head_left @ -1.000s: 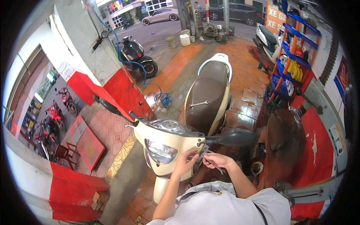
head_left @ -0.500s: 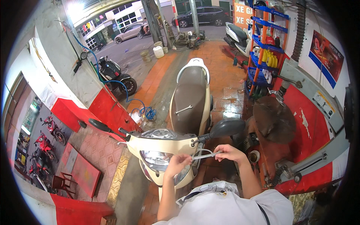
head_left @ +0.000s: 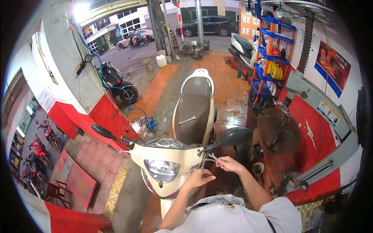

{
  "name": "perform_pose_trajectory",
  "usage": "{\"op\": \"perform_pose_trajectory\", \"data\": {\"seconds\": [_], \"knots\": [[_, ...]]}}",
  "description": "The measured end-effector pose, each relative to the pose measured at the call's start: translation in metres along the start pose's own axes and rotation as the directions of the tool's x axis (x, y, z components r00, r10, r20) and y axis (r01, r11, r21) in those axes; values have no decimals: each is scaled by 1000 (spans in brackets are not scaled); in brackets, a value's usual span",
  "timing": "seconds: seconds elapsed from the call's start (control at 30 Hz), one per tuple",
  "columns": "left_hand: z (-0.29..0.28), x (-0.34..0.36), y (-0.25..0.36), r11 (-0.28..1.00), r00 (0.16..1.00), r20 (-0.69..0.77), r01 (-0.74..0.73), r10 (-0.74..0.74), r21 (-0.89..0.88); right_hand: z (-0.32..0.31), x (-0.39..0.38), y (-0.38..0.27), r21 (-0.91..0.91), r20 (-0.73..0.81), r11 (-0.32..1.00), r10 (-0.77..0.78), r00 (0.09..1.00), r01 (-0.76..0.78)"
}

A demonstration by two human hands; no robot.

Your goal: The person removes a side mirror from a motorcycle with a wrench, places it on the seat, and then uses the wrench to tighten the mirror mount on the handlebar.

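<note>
A cream scooter (head_left: pixel 143 153) stands facing me, with its glossy headlight (head_left: pixel 161 167) and dark right-side mirror (head_left: pixel 233 137). My right hand (head_left: pixel 229 164) is shut on a silver wrench (head_left: pixel 213 156), held upright beside the handlebar at the right of the scooter's front. My left hand (head_left: pixel 201 177) hangs empty just below it, in front of the body panel, fingers loosely curved and apart. A second wrench (head_left: pixel 187 120) lies across the brown seat (head_left: pixel 192 105).
A blue-and-orange shelf rack (head_left: pixel 272 58) and a grey tire machine (head_left: pixel 330 116) line the right wall. A blue hose (head_left: pixel 149 123) coils by the left pillar (head_left: pixel 108 116). A red board (head_left: pixel 77 178) sits left. Scooters, cars and a rider (head_left: pixel 136 37) are out back.
Half a second ago both hands held the wrench horizontally; my left hand has let go and dropped lower, while my right hand has tilted the wrench upright. The view has shifted slightly.
</note>
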State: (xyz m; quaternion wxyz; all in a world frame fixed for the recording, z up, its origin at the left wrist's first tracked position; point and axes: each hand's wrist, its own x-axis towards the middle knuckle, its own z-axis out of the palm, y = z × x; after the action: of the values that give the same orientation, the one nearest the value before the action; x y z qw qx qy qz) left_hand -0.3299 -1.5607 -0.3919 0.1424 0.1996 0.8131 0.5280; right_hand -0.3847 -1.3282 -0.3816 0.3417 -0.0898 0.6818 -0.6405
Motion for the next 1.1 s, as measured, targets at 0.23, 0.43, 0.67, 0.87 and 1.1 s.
{"op": "perform_pose_trajectory", "data": {"seconds": [0.23, 0.43, 0.67, 0.87, 1.1], "knots": [[-18, 2, -8, 997, 960, -267, 81, -82, -15, -22, 50, -18, -484, 147, 861, -94, 985, 154], [-20, 2, -14, 995, 939, -327, 96, -103, -37, -40, 76, -30, -546, 199, 837, 96, 975, 29], [-20, 7, -35, 990, 918, -372, 110, -137, -93, -59, 102, -39, -624, 328, 748, -11, 945, 225], [-16, 16, -33, 959, 922, -341, 92, -184, -269, -85, 133, -24, -574, 459, 635, -274, 845, 517], [-20, 15, -35, 938, 922, -319, 113, -221, -326, -64, 138, -53, -739, 458, 446, -217, 862, 505]]}}
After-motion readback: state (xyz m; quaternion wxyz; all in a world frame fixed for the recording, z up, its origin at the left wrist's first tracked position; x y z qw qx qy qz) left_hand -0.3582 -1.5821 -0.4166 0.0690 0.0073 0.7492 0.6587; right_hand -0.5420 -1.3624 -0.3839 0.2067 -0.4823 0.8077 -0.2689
